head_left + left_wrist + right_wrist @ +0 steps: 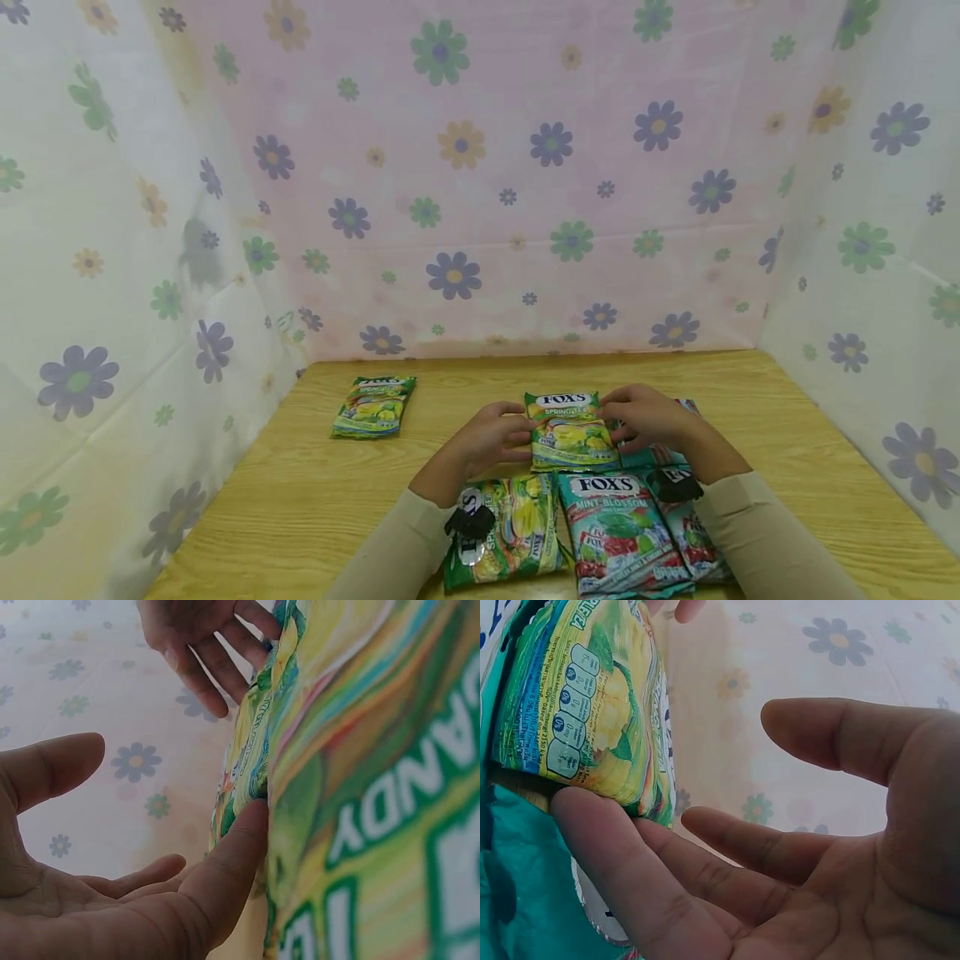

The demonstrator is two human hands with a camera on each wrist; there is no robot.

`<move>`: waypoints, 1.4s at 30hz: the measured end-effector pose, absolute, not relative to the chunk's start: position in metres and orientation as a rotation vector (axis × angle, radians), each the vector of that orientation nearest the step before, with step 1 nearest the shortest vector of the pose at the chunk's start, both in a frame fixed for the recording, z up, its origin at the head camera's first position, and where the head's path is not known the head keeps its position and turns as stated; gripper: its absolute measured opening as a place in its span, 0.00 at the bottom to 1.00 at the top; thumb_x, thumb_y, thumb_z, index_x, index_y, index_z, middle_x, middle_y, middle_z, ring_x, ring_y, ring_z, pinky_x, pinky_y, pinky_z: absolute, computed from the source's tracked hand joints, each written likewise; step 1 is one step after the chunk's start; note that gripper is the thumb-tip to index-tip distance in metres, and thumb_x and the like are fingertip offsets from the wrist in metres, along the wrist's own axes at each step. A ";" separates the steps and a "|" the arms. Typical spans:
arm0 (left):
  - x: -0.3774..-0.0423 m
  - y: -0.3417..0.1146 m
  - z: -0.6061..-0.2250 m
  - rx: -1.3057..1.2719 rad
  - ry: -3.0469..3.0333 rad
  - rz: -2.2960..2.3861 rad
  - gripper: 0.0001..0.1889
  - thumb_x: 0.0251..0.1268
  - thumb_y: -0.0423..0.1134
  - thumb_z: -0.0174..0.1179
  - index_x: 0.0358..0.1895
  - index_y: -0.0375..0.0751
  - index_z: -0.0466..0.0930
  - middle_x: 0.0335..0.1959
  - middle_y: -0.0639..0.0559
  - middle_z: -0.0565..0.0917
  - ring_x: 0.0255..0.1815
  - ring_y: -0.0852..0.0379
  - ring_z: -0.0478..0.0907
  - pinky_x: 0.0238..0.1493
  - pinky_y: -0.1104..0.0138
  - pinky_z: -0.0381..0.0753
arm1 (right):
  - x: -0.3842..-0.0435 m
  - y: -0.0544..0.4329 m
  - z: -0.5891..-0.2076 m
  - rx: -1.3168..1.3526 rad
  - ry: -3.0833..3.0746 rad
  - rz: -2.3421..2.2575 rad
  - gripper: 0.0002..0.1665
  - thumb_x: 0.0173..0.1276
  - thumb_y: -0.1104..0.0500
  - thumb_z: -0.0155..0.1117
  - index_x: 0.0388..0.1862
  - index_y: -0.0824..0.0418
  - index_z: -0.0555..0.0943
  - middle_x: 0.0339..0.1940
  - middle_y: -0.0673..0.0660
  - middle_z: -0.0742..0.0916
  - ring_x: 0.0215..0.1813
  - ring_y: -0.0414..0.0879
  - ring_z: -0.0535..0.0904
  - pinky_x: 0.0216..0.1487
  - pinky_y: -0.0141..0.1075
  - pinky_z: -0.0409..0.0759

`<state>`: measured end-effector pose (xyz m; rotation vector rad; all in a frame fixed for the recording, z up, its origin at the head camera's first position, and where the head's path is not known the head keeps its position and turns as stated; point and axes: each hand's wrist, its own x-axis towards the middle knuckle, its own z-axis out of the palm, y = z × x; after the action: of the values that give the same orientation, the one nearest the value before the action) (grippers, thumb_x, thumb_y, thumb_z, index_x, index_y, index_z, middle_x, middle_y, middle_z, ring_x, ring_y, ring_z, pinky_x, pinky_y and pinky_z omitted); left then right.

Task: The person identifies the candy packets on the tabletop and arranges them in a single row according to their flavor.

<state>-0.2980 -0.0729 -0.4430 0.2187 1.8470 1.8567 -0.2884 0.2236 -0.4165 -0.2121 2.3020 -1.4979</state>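
Observation:
A yellow-green Fox's Spring Tea candy bag (573,433) lies on the table between both hands. At its left edge is my left hand (491,437), fingers loosely extended; in the left wrist view a fingertip (251,817) meets the bag's side. On the other side my right hand (648,419) has its fingers spread, with a fingertip (585,810) at the lower edge of the candy bag (592,697). Neither hand wraps round it. Below the left wrist lies another Spring Tea bag (525,533), turned sideways. A teal Mint Blossom bag (618,529) lies beside it.
A further Spring Tea bag (373,408) sits at the table's back left. Under my right forearm is another teal bag (693,533), and one more teal bag (652,455) is partly hidden by the right hand. Flowered cloth (517,200) walls the wooden table (300,500) on three sides.

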 end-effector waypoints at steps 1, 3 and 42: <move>-0.298 -0.073 -0.443 0.224 1.847 1.859 0.37 0.75 0.41 0.62 0.79 0.33 0.57 0.70 0.33 0.70 0.69 0.37 0.74 0.60 0.49 0.85 | -0.289 0.224 -0.416 -0.214 2.296 -1.502 0.37 0.80 0.51 0.58 0.77 0.73 0.64 0.71 0.71 0.77 0.55 0.56 0.85 0.48 0.50 0.90; -0.298 -0.073 -0.443 0.239 1.847 1.860 0.36 0.75 0.41 0.62 0.79 0.33 0.57 0.71 0.33 0.70 0.70 0.37 0.73 0.60 0.49 0.85 | -0.289 0.225 -0.416 -0.214 2.286 -1.512 0.36 0.81 0.52 0.57 0.77 0.73 0.64 0.72 0.71 0.76 0.55 0.56 0.85 0.48 0.50 0.90; -0.300 -0.089 -0.415 0.368 2.022 1.811 0.35 0.78 0.42 0.59 0.81 0.38 0.56 0.80 0.35 0.61 0.77 0.36 0.67 0.69 0.44 0.77 | -0.295 0.208 -0.390 -0.340 2.293 -1.665 0.34 0.82 0.53 0.56 0.79 0.66 0.63 0.75 0.70 0.72 0.61 0.62 0.82 0.55 0.58 0.87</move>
<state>-0.3000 -0.0890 -0.4150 0.3677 2.0222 1.8107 -0.2950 0.2083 -0.3904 -0.3400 2.2929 -1.6649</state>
